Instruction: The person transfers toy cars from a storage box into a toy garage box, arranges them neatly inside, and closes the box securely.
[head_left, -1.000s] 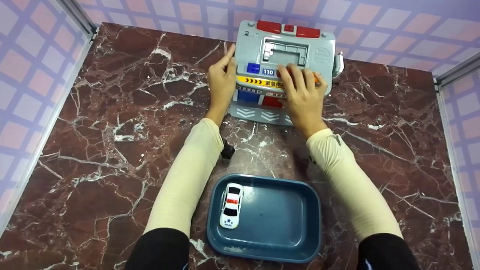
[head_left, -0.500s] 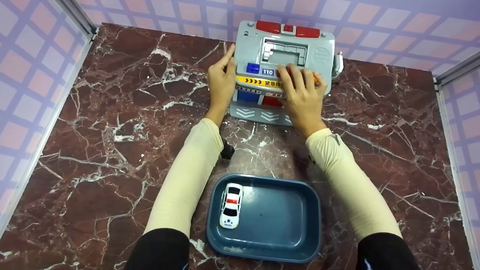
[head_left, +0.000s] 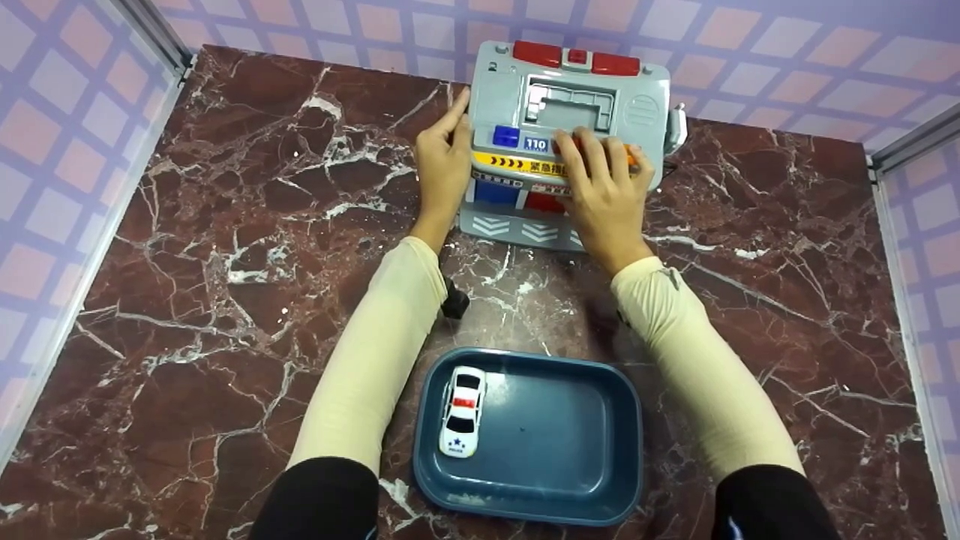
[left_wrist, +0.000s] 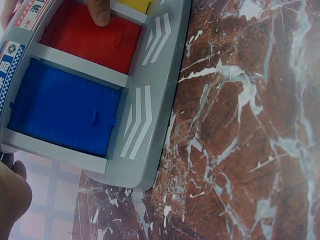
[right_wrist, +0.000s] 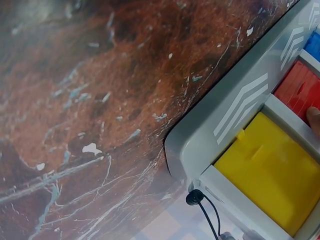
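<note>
A grey toy police station point(head_left: 501, 97) with red roof lights stands against the back wall. Its front has blue point(left_wrist: 65, 107), red point(left_wrist: 92, 37) and yellow point(right_wrist: 272, 172) garage doors, all closed. My left hand point(head_left: 444, 161) lies along the station's left side, its index finger extended; some fingers are hidden. My right hand point(head_left: 609, 195) grips the roof's front edge, fingers over the orange and red parts on top. In both wrist views its thumb point(left_wrist: 100, 12) touches the red door.
Nearer me, a dark blue plastic tub point(head_left: 529, 517) holds a white toy police car point(head_left: 463, 412) at its left side. The brown marbled table point(head_left: 225, 315) is bounded by checked walls point(head_left: 360, 30). A white handset point(head_left: 678, 127) hangs on the station's right side.
</note>
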